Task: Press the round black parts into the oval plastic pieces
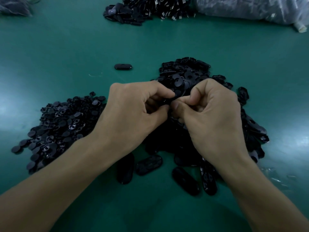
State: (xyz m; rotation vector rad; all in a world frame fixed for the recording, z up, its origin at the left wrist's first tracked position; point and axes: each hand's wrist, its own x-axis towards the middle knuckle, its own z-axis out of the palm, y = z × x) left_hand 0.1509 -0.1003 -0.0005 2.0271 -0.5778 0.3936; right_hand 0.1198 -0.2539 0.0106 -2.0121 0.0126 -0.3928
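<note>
left hand: your left hand [133, 106] reaches in from 7 o'clock to the middle of the table [66, 56]. its fingers are curled, and thumb and index tip pinch the held black part [177, 94].
right hand: your right hand [212, 111] comes in from 5 o'clock, fingers curled in tight. thumb and index tip meet your left fingertips on the same held black part.
held black part: it sits between your fingertips at the centre, just above the heap. a rounded edge shows by your left index tip and the rest is hidden. you cannot tell whether an oval piece is with it.
round black parts [63, 124]: a wide heap at 9 o'clock of your hands, touching your left wrist.
oval plastic pieces [250, 129]: a heap under and around your right hand, running from 12 o'clock round to 4 o'clock, with round discs mixed in at its far end.
loose oval pieces [148, 164]: several lie flat between your forearms at 6 o'clock.
lone oval piece [123, 66]: it lies alone at 11 o'clock, apart from every heap.
far pile [133, 15]: dark parts with bright metal bits at 12 o'clock, on the table's far edge.
plastic bag [242, 9]: at 1 o'clock, just beside the far pile.
second bag [15, 5]: at 10 o'clock, in the far corner.
</note>
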